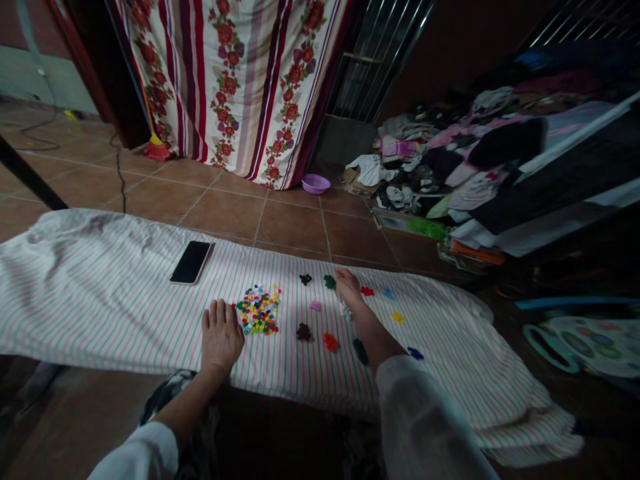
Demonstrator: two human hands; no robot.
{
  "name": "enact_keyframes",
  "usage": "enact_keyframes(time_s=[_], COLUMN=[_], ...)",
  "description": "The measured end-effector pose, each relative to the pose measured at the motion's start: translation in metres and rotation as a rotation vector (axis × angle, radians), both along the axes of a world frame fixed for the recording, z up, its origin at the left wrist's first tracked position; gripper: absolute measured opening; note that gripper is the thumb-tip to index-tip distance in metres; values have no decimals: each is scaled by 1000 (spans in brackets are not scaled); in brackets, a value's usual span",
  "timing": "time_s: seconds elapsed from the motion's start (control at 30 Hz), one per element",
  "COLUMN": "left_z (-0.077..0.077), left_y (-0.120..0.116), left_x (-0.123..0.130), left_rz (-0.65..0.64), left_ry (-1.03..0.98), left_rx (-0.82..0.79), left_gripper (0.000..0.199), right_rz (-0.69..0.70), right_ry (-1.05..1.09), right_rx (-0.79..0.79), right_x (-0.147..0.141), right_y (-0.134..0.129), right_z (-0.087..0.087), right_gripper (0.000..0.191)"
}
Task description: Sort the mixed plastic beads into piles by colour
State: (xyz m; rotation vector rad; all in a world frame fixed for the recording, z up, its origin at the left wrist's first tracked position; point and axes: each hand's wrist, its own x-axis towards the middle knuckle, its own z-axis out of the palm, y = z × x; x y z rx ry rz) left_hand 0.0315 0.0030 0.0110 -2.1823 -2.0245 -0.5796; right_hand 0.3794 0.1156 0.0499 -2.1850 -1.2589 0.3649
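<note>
A mixed pile of small coloured pieces (pixel 259 310) lies on the striped cloth (pixel 140 320). My left hand (pixel 221 335) rests flat at the pile's left edge, fingers extended. Over on the right, my right hand (pixel 347 285) has its fingers pressed together beside the dark green cluster (pixel 329 282); what they hold, if anything, is hidden. Single-colour clusters lie around it: black (pixel 305 279), pink (pixel 315 306), brown (pixel 303 332), orange (pixel 331 342), red (pixel 367 291), light blue (pixel 389 293), yellow (pixel 398 317) and dark blue (pixel 415 353). A white cluster (pixel 345 311) sits below my right hand.
A phone (pixel 191 262) lies on the cloth left of the pile. Beside my right forearm is a dark oblong thing (pixel 360 351). Beyond the cloth are a purple basin (pixel 316 184), a floral curtain (pixel 225 87), a broom (pixel 157 148) and heaped clothes (pixel 470 153).
</note>
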Motion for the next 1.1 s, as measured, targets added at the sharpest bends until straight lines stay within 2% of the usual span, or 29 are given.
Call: enact_keyframes(time_s=[0.13,0.2,0.4,0.5,0.6,0.8,1.1], left_z=[1,3,4,4,4,9,6], left_y=[0,0,0,0,-1,-1,-1], left_x=[0,0,1,1,1,2,2], left_rz=[-2,-1,8,11,9,7,13], left_ry=[10,13,-8,4,-14,-2,54], left_rx=[-6,-9,-19,-13,-21,-40,-5], left_gripper=[45,46,46,45,45,45,44], right_rz=[8,66,432,637,754,819,804], right_ry=[-60,-72,-65,-45,-70,-226,-314], right_rx=[78,126,275,283,230,107,-62], right_x=[-13,-28,-97,-131,-158,-189,-208], right_y=[-8,-12,-23,-28,-32,-32,-25], right_z=[9,13,15,13,8,0,4], right_gripper=[41,40,32,29,27,24,27])
